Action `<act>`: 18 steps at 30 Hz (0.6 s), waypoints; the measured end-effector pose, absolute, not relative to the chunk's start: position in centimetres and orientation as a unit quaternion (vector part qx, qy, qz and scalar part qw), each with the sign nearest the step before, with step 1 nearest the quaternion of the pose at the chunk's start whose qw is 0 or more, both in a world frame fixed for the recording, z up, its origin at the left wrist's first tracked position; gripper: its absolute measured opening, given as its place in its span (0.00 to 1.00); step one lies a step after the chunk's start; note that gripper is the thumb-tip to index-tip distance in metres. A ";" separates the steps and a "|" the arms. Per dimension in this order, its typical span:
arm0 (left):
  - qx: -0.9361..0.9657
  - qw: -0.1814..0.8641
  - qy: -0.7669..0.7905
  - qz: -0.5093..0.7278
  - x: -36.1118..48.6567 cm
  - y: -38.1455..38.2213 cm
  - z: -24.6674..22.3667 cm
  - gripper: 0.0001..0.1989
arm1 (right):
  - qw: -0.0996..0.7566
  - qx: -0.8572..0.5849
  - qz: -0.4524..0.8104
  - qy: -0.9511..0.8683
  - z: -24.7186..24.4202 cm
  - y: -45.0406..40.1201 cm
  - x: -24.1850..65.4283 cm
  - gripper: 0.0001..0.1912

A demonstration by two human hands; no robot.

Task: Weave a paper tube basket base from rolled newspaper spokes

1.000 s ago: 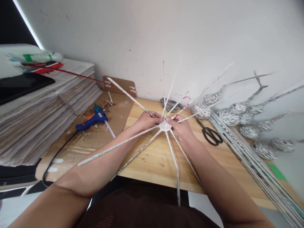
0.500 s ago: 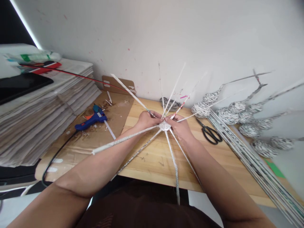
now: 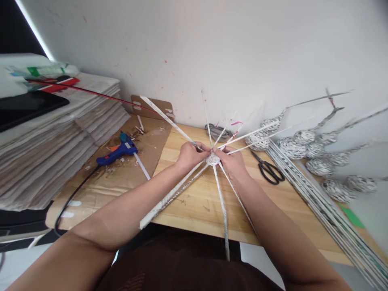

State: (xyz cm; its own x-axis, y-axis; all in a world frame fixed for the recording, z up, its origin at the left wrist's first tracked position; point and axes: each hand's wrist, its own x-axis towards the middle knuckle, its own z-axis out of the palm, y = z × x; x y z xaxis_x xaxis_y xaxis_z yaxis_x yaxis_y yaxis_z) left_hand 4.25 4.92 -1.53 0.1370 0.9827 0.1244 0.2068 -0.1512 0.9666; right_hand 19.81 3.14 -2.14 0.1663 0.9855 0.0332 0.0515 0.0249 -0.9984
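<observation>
Paper weaving, long spokes radiating from its small round centre, is held over a wooden tabletop. Left of it rises a thick stack of newspapers; to the right lie a bundle of rolled paper tubes and gourd-shaped woven pieces, their insides hidden. Left hand and right hand, nearly closed, pinch the centre's far edge. A blue glue gun rests on cardboard; black scissors lie beside the tubes.

White woven disc, paper strips radiating
</observation>
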 end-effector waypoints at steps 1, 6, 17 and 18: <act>0.604 0.457 0.476 0.447 4.3 5.0 -1.6 0.06 | 0.532 -0.551 0.428 -0.480 -2.1 3.2 19.8 0.15; 0.471 0.606 0.445 0.461 4.3 5.4 -1.8 0.17 | 0.531 -0.517 0.458 -0.491 -2.1 3.3 19.7 0.12; 0.432 0.688 0.359 0.461 4.3 5.2 -1.8 0.16 | 0.506 -0.535 0.384 -0.558 -2.1 3.0 20.0 0.13; 0.442 0.677 0.367 0.460 4.2 5.2 -1.8 0.15 | 0.507 -0.538 0.381 -0.555 -2.2 2.9 19.9 0.13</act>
State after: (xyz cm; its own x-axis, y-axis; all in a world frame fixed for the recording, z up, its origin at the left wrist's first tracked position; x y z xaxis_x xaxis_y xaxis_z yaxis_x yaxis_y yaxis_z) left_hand 4.20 5.25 -1.80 0.3081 0.9470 -0.0912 -0.2980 0.1871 0.9360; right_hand 19.89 2.92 -2.16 0.0937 0.9838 0.1531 0.2106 0.1307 -0.9688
